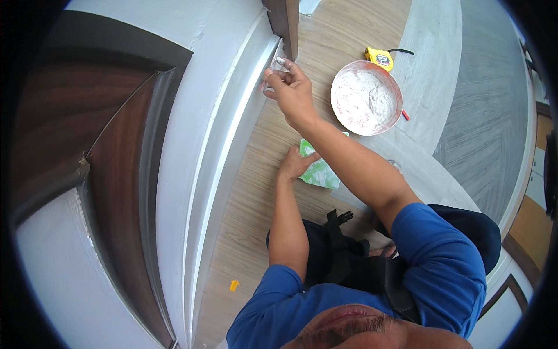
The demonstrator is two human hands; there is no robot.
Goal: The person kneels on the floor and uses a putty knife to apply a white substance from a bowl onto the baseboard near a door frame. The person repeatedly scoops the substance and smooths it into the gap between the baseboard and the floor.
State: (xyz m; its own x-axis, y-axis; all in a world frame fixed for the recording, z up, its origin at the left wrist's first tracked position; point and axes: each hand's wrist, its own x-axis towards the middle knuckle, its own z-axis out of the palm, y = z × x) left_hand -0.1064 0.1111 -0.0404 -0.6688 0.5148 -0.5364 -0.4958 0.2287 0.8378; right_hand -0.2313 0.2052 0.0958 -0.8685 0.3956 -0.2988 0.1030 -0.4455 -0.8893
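My right hand [293, 93] reaches to the far end of a silvery skirting strip [231, 125], where it meets a brown door frame [285, 26]. Its fingers are bent together, with white paste on a fingertip. What they pinch looks thin and pale, and I cannot make out its kind. Closer to me, my left hand [296, 164] grips the left edge of a flat green plate [319, 172] smeared with white paste, thumb on top. A round bowl [397, 93] of white paste stands on the floor to the right of my right forearm.
A yellow tape measure [379, 58] lies beyond the bowl, and a small red piece [406, 115] beside it. An orange-yellow bit [234, 285] lies on the wood-look floor [256, 192] near the skirting. A dark brown door [119, 157] is on the left.
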